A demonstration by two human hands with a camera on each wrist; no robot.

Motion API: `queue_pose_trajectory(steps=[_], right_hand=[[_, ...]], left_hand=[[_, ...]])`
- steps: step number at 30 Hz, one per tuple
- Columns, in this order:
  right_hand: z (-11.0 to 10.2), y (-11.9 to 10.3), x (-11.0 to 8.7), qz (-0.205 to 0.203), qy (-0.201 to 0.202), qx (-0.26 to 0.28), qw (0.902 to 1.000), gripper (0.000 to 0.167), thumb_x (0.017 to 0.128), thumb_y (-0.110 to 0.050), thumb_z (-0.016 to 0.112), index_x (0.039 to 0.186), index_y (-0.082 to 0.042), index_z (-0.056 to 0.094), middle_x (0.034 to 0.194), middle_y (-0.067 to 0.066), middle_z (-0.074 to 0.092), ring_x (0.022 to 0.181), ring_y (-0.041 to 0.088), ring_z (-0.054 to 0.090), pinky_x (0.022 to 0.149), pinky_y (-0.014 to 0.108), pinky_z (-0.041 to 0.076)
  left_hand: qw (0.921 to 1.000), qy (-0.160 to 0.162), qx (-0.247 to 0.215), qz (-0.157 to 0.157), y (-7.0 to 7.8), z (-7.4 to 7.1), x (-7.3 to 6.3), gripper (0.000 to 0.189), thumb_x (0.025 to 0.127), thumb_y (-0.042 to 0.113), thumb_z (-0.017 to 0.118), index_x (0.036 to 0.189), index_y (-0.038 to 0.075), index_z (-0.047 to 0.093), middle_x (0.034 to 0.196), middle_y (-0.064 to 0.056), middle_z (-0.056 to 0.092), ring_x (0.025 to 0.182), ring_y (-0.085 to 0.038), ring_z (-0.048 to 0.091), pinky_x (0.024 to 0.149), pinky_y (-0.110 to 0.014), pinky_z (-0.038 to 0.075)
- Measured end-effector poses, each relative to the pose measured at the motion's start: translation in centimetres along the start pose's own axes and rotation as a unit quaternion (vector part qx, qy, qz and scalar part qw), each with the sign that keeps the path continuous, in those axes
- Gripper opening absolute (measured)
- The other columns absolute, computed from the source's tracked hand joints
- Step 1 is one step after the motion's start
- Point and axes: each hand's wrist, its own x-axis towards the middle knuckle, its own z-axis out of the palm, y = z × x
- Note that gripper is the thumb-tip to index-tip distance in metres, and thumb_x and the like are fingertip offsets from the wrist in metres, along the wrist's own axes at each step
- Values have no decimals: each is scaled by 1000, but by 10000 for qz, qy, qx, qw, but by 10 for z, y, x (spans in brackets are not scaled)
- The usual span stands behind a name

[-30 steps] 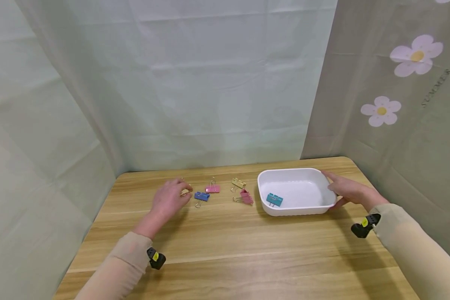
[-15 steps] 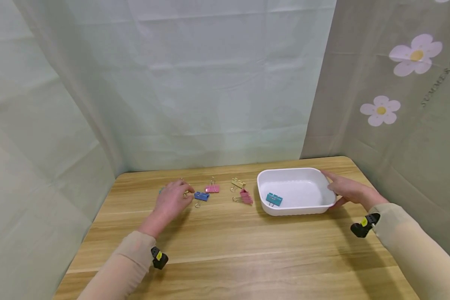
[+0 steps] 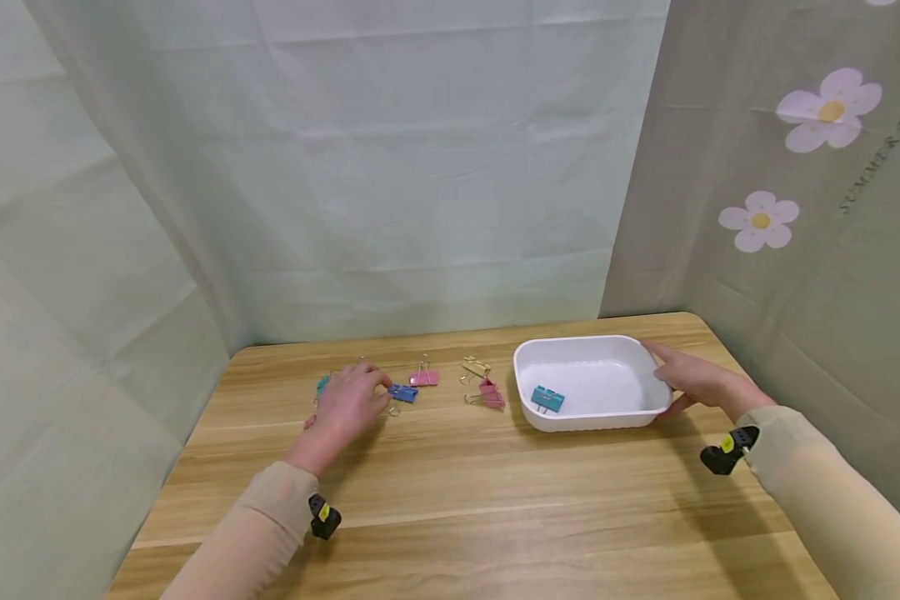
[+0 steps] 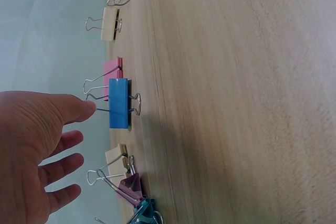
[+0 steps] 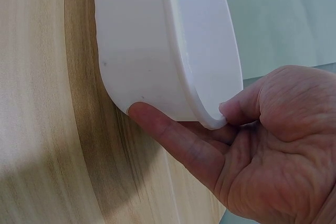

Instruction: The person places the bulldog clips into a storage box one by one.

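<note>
- Holding the left hand (image 4: 29, 148) beside the blue clip (image 4: 118, 103), with fingers (image 4: 64, 169) spread apart and thumb (image 4: 76, 108) right up by it, not really being able to tell if touching, tbh
- Gripping the white tray (image 3: 607, 387) by its right end with the right hand (image 5: 275, 153), clamping fingers and thumb on the wall and rim
- Seeing the blue clip lying on the bench (image 3: 450, 508), near a pink clip (image 3: 424, 379)
- Also spotting a teal clip (image 3: 547, 399) sitting inside the tray, near its left front corner
</note>
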Motion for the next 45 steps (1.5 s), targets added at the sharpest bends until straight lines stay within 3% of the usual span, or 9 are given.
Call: queue_pose_trajectory(steps=[13,27,45], right_hand=[[-1,1,1,-4,48,-46,10000,74,106,-4,37,162,-10,-10,153,39,12,112,46,56,83,54,59],[-1,1,2,-15,-4,-26,10000,74,107,-4,38,163,-11,-11,155,40,8,118,49,52,82,54,59],[-3,1,3,-35,14,-74,10000,75,106,-3,38,162,-10,-11,155,40,10,119,50,50,82,54,59]], left_hand=[[9999,133,38,-23,2,6,1,14,91,19,79,103,13,76,118,-9,67,110,-33,59,94,-54,50],[9988,368,226,226,0,8,2,7,90,15,80,96,13,77,114,-8,69,103,-31,61,85,-50,52],[9967,554,369,460,-3,12,4,4,91,15,80,93,13,77,115,-9,68,110,-33,61,93,-54,50]])
